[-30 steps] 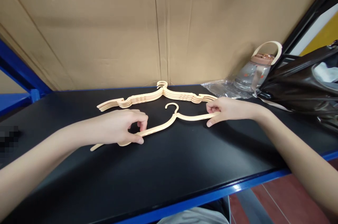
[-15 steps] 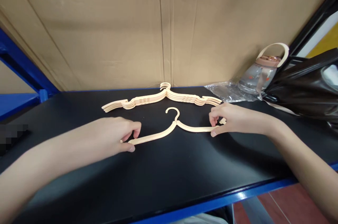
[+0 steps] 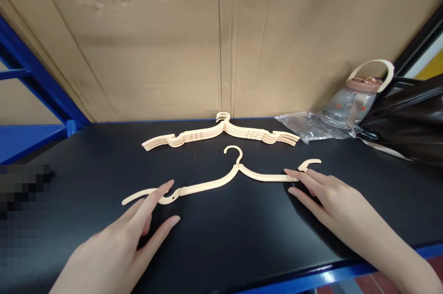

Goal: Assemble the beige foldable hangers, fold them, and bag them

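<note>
A cream hanger [image 3: 207, 186] lies unfolded on the black tabletop [image 3: 221, 243], its hook pointing away from me and its notched arms spread to both sides. My left hand [image 3: 128, 234] is open over the hanger's left arm, index finger at the notch and thumb apart below it. At the right arm, my right hand [image 3: 328, 197] is open too, fingertips at the joint and thumb apart on the near side; it hides part of that arm. Behind them, a neat stack of matching hangers [image 3: 202, 134] lies with hooks toward the cardboard.
Cardboard [image 3: 138, 45] stands upright along the back. At the back right are a clear plastic bag [image 3: 304, 125], a bottle [image 3: 353, 102] with a cream handle, and a dark glossy bag [image 3: 411, 118]. A blue frame [image 3: 44, 77] rises at the left.
Both hands have loosened from the hanger's arms, fingers now spread, and moved toward me. The notched ends now show. The view has shifted slightly left.
</note>
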`<state>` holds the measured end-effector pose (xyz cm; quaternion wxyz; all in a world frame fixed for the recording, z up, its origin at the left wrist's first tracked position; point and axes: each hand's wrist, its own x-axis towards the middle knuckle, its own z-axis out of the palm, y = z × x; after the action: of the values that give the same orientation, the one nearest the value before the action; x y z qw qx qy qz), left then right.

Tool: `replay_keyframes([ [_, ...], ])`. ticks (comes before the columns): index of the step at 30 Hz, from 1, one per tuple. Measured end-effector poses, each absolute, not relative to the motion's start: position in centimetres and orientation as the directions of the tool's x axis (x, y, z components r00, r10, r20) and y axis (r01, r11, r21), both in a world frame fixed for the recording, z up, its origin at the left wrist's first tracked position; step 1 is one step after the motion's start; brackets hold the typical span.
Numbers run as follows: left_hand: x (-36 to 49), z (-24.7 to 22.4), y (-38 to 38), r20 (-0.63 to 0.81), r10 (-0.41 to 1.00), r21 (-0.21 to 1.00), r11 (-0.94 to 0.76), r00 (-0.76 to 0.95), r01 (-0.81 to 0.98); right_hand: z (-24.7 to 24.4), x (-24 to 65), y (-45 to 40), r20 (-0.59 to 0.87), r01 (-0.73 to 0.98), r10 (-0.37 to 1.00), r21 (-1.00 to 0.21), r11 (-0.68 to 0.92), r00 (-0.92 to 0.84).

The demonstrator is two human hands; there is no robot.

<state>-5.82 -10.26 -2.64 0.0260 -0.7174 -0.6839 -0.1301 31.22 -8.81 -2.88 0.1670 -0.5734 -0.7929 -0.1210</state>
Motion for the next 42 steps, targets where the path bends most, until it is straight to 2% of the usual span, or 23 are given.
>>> replay_keyframes([
  [4,-3.9,-1.3,-9.5,0.14,0.99,0.107,-0.039,0.024,0.993,-2.8,30.5,-9.0,0.423,0.947,0.87,-0.073,0.312,-0.254],
  [9,-3.8,-1.0,-10.0,0.128,0.99,0.216,-0.084,0.057,0.973,-2.5,30.6,-9.5,0.402,0.912,0.879,-0.201,0.357,-0.256],
  [15,-3.4,-0.7,-10.0,0.179,0.98,0.267,-0.137,0.091,0.954,-2.3,30.4,-9.8,0.414,0.934,0.882,-0.17,0.315,-0.223],
  [21,-4.1,-1.3,-10.0,0.311,0.917,0.191,-0.32,0.252,0.928,-2.7,30.7,-9.8,0.437,0.94,0.87,-0.135,0.314,-0.228],
  [29,-4.7,-1.9,-9.9,0.439,0.826,0.121,-0.445,0.354,0.888,-2.8,30.8,-9.7,0.411,0.897,0.881,-0.257,0.36,-0.236],
  [36,-4.3,-1.5,-10.0,0.449,0.774,0.11,-0.544,0.447,0.832,-2.5,30.6,-9.8,0.373,0.853,0.883,-0.321,0.412,-0.286],
  [42,-4.4,-1.7,-10.3,0.412,0.816,0.148,-0.499,0.405,0.854,-2.0,30.3,-10.1,0.336,0.856,0.895,-0.326,0.402,-0.292],
])
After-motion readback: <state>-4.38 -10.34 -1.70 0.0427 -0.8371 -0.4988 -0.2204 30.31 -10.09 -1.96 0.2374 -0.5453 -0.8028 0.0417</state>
